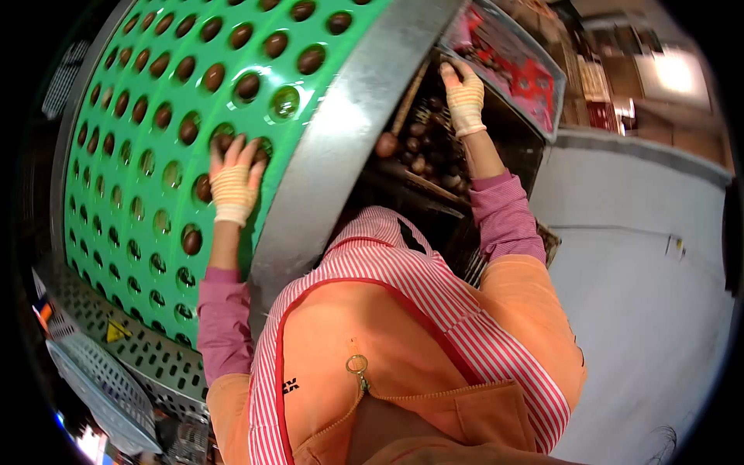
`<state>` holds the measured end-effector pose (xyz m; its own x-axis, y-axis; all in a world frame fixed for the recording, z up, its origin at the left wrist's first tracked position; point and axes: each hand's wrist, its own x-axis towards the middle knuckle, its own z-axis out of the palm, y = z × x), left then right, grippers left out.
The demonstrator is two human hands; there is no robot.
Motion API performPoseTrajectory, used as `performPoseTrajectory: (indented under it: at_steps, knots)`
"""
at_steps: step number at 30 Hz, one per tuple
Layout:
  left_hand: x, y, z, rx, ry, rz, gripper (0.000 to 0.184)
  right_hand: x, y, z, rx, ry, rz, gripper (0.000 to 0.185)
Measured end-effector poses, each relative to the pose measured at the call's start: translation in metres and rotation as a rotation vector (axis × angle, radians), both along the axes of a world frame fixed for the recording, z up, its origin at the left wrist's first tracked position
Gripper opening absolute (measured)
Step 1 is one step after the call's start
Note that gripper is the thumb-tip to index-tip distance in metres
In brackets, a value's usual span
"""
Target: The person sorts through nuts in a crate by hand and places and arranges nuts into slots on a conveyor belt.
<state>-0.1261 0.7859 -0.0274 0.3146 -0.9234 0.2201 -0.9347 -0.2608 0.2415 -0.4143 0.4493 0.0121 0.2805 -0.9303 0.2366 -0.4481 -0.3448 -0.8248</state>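
My left hand (235, 184), in a striped knit glove, lies over a green perforated panel (174, 116). Its fingers are spread, with the tips touching a dark brown egg (222, 142) in one hole and close to another egg (261, 150). At the far corner of a crate (408, 99), my right hand (465, 97), gloved alike, has its fingers bent over the rim. Inside that crate lies a pile of brown eggs (422, 147). One larger-looking brown egg (386, 144) sits at the crate's left side.
A wide metal edge (322, 147) borders the green panel. Behind the crate stands a grey bin (552, 93) with red plastic inside. A white surface (628, 256) lies to the right, and a pale plastic basket (105, 387) sits at lower left beside a perforated metal strip (143, 349).
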Motion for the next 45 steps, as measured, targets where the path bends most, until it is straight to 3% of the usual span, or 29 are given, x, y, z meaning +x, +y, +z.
performPoseTrajectory:
  at_steps: [3, 5, 6, 8, 9, 11, 13, 15, 16, 17, 19, 28, 33, 35, 37, 41, 45]
  knots:
    - [-0.022, -0.021, 0.022, -0.159, 0.060, 0.151, 0.043, -0.091, -0.013, -0.018, 0.126, 0.251, -0.153, 0.045]
    - [-0.054, -0.052, 0.053, -0.297, 0.195, 0.123, 0.041, -0.151, -0.024, -0.063, 0.331, 0.246, -0.175, 0.051]
    - [-0.072, -0.071, 0.065, -0.410, 0.411, 0.041, 0.040, -0.169, -0.023, -0.074, 0.462, 0.293, -0.246, 0.053]
    - [-0.111, -0.112, 0.076, -0.399, 0.942, -0.025, 0.037, -0.208, -0.033, -0.113, 0.668, 0.476, -0.343, 0.060]
    - [-0.131, -0.130, 0.083, -0.358, 1.204, -0.027, 0.036, -0.222, -0.030, -0.116, 0.729, 0.481, -0.252, 0.062]
    - [-0.149, -0.160, 0.089, -0.308, 0.860, -0.094, 0.035, -0.259, -0.036, -0.170, 0.719, 0.429, -0.266, 0.062]
    - [-0.151, -0.167, 0.103, -0.257, 0.464, -0.158, 0.038, -0.265, -0.032, -0.159, 0.808, 0.374, -0.237, 0.059]
    - [-0.149, -0.155, 0.096, 0.015, 0.306, -0.149, 0.046, -0.263, -0.028, -0.145, 0.835, 0.331, -0.257, 0.056]
    - [-0.155, -0.149, 0.093, 0.175, 0.395, -0.144, 0.055, -0.264, -0.028, -0.153, 0.808, 0.326, -0.304, 0.055]
    - [-0.167, -0.147, 0.089, 0.337, 0.294, -0.135, 0.058, -0.265, -0.029, -0.158, 0.797, 0.330, -0.290, 0.054]
    - [-0.184, -0.148, 0.075, 0.424, 0.036, -0.149, 0.059, -0.260, -0.029, -0.152, 0.767, 0.350, -0.273, 0.053]
    - [-0.196, -0.156, 0.056, 0.374, -0.086, -0.204, 0.055, -0.262, -0.046, -0.175, 0.866, 0.548, -0.138, 0.060]
    - [-0.220, -0.199, 0.050, 0.255, 0.022, -0.199, 0.053, -0.266, -0.048, -0.212, 0.924, 0.470, -0.127, 0.064]
    - [-0.241, -0.229, 0.049, 0.270, 0.189, -0.215, 0.052, -0.259, -0.047, -0.188, 0.989, 0.481, -0.157, 0.067]
    - [-0.248, -0.256, 0.017, 0.408, 0.317, -0.190, 0.051, -0.261, -0.047, -0.196, 1.013, 0.398, -0.174, 0.066]
    - [-0.246, -0.291, -0.065, 0.586, 0.389, -0.052, 0.060, -0.261, -0.051, -0.202, 1.196, 0.226, 0.082, 0.060]
    - [-0.245, -0.308, -0.110, 0.796, 0.779, 0.100, 0.074, -0.252, -0.057, -0.160, 1.412, 0.115, 0.071, 0.080]
